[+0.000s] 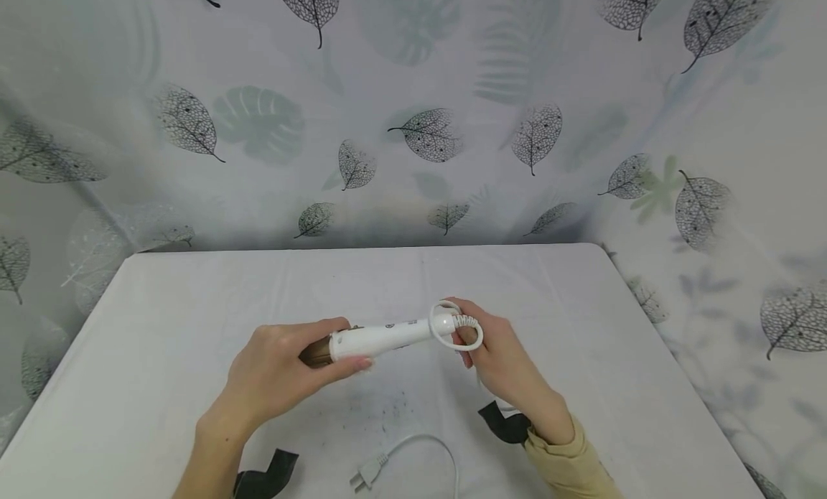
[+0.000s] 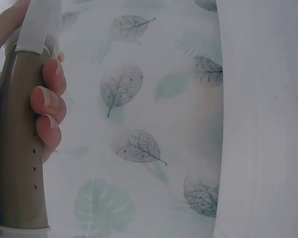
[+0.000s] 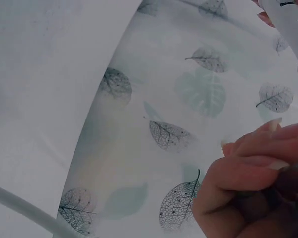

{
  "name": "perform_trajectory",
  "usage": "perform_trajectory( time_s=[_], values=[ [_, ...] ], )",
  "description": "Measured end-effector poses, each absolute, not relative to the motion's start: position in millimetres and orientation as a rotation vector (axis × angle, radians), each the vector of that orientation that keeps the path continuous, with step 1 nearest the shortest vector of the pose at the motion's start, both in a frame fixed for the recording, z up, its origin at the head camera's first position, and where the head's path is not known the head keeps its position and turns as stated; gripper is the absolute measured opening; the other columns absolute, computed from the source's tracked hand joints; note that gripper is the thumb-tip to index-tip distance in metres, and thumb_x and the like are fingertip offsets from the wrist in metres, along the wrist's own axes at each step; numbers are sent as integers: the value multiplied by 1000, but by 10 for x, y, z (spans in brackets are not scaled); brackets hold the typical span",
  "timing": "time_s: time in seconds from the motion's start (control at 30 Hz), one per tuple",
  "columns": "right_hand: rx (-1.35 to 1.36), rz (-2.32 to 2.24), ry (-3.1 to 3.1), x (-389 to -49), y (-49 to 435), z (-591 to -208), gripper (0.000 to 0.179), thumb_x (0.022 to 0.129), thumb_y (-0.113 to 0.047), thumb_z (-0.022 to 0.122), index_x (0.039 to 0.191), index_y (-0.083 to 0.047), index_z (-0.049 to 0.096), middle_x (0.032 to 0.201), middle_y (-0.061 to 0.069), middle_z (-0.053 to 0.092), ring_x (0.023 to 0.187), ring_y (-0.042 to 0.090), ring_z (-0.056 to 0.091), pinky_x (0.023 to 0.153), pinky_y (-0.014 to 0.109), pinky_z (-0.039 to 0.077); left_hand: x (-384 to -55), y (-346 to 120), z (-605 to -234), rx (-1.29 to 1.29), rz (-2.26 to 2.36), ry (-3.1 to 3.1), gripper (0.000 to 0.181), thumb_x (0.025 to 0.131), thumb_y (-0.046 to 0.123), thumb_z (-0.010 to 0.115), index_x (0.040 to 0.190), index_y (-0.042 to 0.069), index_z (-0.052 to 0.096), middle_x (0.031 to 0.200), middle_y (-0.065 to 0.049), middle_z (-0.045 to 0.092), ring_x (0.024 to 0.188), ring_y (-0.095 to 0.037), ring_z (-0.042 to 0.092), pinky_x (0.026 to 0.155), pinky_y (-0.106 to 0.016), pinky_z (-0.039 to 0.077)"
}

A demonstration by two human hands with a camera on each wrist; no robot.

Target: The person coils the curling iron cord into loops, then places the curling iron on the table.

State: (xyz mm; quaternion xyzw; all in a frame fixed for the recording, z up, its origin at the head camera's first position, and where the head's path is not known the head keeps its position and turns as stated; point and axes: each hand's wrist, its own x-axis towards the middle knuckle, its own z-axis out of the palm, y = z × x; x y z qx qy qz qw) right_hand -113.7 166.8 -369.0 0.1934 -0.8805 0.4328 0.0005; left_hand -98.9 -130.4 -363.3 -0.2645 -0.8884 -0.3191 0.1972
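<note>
A curling iron with a white handle (image 1: 394,334) and a brown barrel (image 2: 21,144) is held above the table, lying nearly level. My left hand (image 1: 274,370) grips the barrel, its fingers wrapped round the side where small dark holes run in a row. The white cord (image 1: 479,334) leaves the handle through a ribbed sleeve and loops around that end. At this loop, my right hand (image 1: 500,352) holds the cord with curled fingers; its palm side is partly hidden in the head view.
On the white table (image 1: 213,291), the cord's two-pin plug (image 1: 367,474) lies near the front edge. A black strap (image 1: 507,421) shows at the right wrist and another black strap (image 1: 266,476) by the left. Leaf-patterned curtains (image 1: 388,68) surround the back and sides.
</note>
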Motion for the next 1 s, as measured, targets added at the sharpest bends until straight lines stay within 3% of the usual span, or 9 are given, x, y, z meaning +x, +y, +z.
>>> perform_trajectory(
  time_s=[0.07, 0.23, 0.3, 0.57, 0.77, 1.0],
  values=[
    [634, 1337, -2791, -1135, 1664, -3702, 18, 103, -12, 51, 114, -5, 63, 66, -3, 50, 54, 3, 45, 51, 24, 41, -988, -1304, -3635, -693, -880, -2520, 28, 77, 50, 82, 98, 38, 69, 59, 26, 40, 53, 7, 32, 46, -14, 23],
    [712, 1262, -2834, -1140, 1643, -3741, 15, 105, -5, 48, 98, -7, 61, 66, -6, 47, 49, 0, 40, 47, 23, 40, -994, -1304, -3645, -509, -828, -2600, 33, 77, 55, 80, 103, 36, 71, 61, 22, 46, 54, 1, 40, 44, -20, 28],
    [745, 1240, -2830, -1142, 1633, -3752, 13, 104, -2, 49, 102, -7, 61, 67, -6, 47, 48, 0, 41, 46, 23, 40, -1004, -1305, -3656, -453, -790, -2602, 35, 77, 55, 81, 103, 34, 72, 60, 20, 45, 53, -1, 40, 43, -22, 28],
    [818, 1088, -2822, -1129, 1609, -3756, 12, 101, -5, 56, 91, -12, 58, 62, -10, 44, 52, -2, 37, 50, 20, 37, -1057, -1317, -3711, -350, -688, -2597, 39, 76, 57, 80, 103, 29, 73, 55, 15, 30, 47, -5, 32, 41, -23, 22],
    [817, 1043, -2835, -1128, 1582, -3753, 12, 102, -10, 55, 91, -11, 60, 61, -11, 43, 51, -2, 36, 51, 20, 37, -1077, -1310, -3741, -285, -696, -2665, 41, 79, 62, 75, 104, 30, 72, 55, 13, 34, 48, -8, 36, 41, -25, 26],
    [972, 1015, -2749, -1102, 1610, -3741, 24, 101, -12, 59, 77, -16, 57, 58, -14, 39, 50, -4, 34, 54, 19, 39, -1101, -1299, -3757, -252, -675, -2709, 44, 80, 66, 71, 105, 29, 72, 55, 11, 32, 48, -9, 34, 42, -26, 25]
  ],
)
